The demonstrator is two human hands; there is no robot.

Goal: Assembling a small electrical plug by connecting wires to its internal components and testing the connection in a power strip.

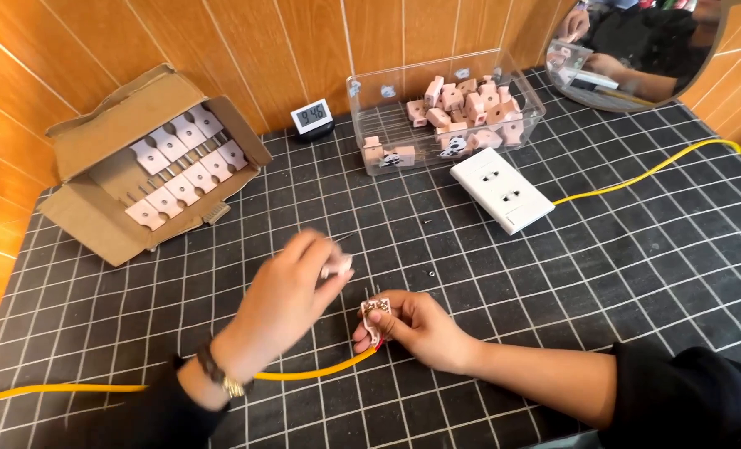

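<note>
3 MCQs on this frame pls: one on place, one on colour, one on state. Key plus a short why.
1. Where does the white socket plate lie?
A. in front of the clear plastic bin
B. inside the cardboard box
C. under the left hand

2. What colour is the cable running to the small pinkish part?
A. blue
B. yellow
C. green

3. What is the state of the cardboard box?
A. taped shut
B. crushed flat
C. open, with rows of pale parts inside

Key: 1 A, the plate lies on the grid mat just in front of the bin. 2 B, the cable is yellow under both hands. 3 C, the flaps are up and the rows show. The right hand holds the small part.
</note>
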